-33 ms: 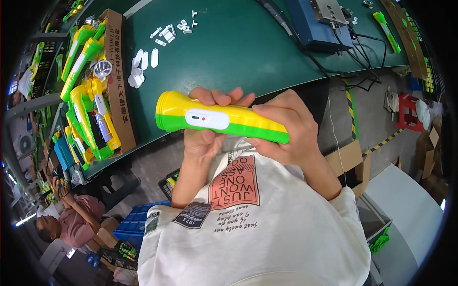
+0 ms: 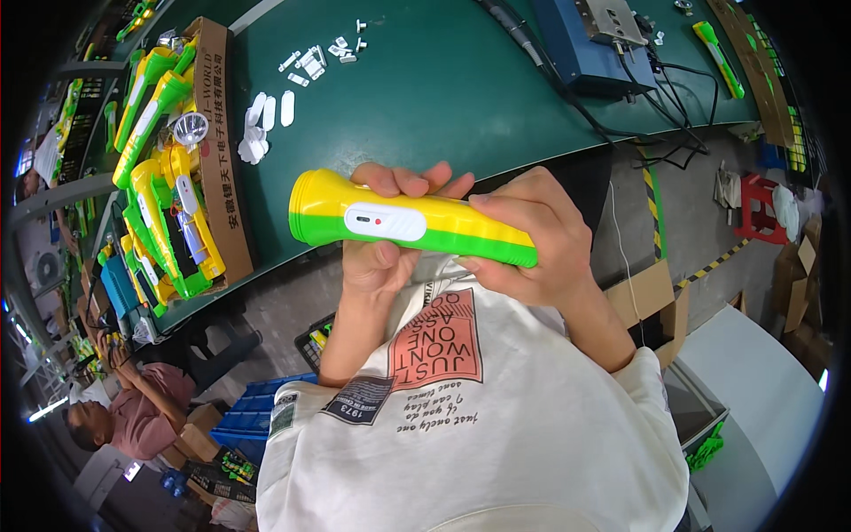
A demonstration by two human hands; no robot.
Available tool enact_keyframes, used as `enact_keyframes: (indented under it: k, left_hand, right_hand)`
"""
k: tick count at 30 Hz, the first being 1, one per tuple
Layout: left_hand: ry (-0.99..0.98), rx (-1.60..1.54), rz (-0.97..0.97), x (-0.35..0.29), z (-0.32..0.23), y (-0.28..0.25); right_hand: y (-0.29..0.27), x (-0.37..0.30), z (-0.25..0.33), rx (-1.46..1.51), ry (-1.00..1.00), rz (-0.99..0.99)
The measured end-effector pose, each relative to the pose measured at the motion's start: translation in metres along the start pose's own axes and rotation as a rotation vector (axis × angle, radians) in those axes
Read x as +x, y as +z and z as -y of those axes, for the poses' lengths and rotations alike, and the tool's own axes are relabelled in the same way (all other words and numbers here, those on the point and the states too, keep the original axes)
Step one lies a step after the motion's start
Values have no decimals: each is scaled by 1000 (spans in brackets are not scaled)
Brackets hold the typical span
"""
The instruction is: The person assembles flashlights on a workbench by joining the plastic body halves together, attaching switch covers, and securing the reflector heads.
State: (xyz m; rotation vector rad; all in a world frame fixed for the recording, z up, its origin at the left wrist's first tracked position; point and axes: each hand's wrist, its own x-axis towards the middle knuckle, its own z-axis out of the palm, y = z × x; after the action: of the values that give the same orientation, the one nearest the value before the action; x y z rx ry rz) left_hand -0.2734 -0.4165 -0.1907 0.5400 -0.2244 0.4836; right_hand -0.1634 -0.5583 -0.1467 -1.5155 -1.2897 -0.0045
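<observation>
A yellow and green flashlight [image 2: 443, 220] lies crosswise in front of me, its wide head to the left. The oval white plate [image 2: 385, 222] on its side faces me, with a dark port and a red dot. My left hand [image 2: 379, 257] grips the body just behind the head, fingers over the far side and thumb below. Around the narrow tail end my right hand [image 2: 541, 230] is closed, thumb and fingers pressed on it. Both hands are over the near edge of the green table [image 2: 417, 106].
At the left, a cardboard box [image 2: 217, 133] holds several flashlights and loose parts. White oval plates [image 2: 257, 129] and small white pieces [image 2: 310, 64] lie on the table. A blue device [image 2: 581, 53] with black cables stands at the back right, near another flashlight [image 2: 718, 58]. A co-worker [image 2: 142, 408] sits at lower left.
</observation>
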Motion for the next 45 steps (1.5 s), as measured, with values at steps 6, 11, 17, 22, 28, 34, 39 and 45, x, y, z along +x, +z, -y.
enact_keyframes:
  k: [6, 11, 17, 22, 28, 34, 39, 45]
  left_hand:
    - [43, 8, -57, 1, -15, 0]
    - [56, 23, -65, 1, -20, -5]
    - [20, 20, -86, 3, -15, 2]
    - [20, 10, -98, 2, -13, 2]
    - [-35, 131, -239, 5, -4, 17]
    - [-38, 297, -263, 10, -12, 20]
    - [-171, 554, -303, 11, -7, 21]
    - [-283, 444, -325, 20, -12, 37]
  right_hand:
    - [0, -2, 0, 301, 124, -216]
    - [-8, -6, -9, 99, -88, -125]
    - [-5, -3, -6, 72, -23, -63]
    - [-2, -4, -7, 122, -34, -95]
    - [4, -6, -9, 165, -23, -161]
    - [15, -16, -1, 223, 164, -60]
    - [22, -10, 8, 279, 308, 22]
    - [20, -10, 8, 908, 881, -8]
